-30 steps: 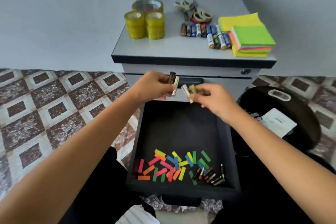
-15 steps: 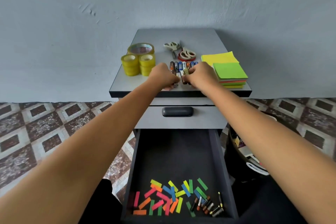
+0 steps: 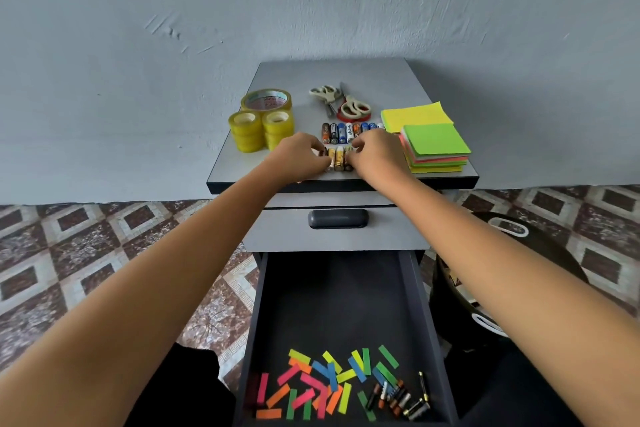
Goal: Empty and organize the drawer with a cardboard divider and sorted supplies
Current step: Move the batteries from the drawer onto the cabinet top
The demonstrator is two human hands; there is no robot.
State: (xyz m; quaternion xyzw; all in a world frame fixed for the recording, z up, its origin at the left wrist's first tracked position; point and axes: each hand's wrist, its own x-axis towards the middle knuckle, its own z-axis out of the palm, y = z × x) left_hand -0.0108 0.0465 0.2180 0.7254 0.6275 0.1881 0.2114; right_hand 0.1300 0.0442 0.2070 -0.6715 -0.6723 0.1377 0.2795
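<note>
A person's left hand (image 3: 298, 158) and right hand (image 3: 375, 154) meet near the front edge of the grey cabinet top (image 3: 346, 73), the curled fingertips of each pinching a short row of gold batteries (image 3: 338, 159) lying flat between them; just beyond lies a longer row of mixed batteries (image 3: 348, 132); tape rolls (image 3: 261, 125) stand to the left, scissors (image 3: 341, 101) farther back, sticky notes (image 3: 434, 146) to the right; below, the open drawer (image 3: 332, 305) holds coloured paper strips (image 3: 318, 386) and loose batteries (image 3: 398, 399) at its near end.
</note>
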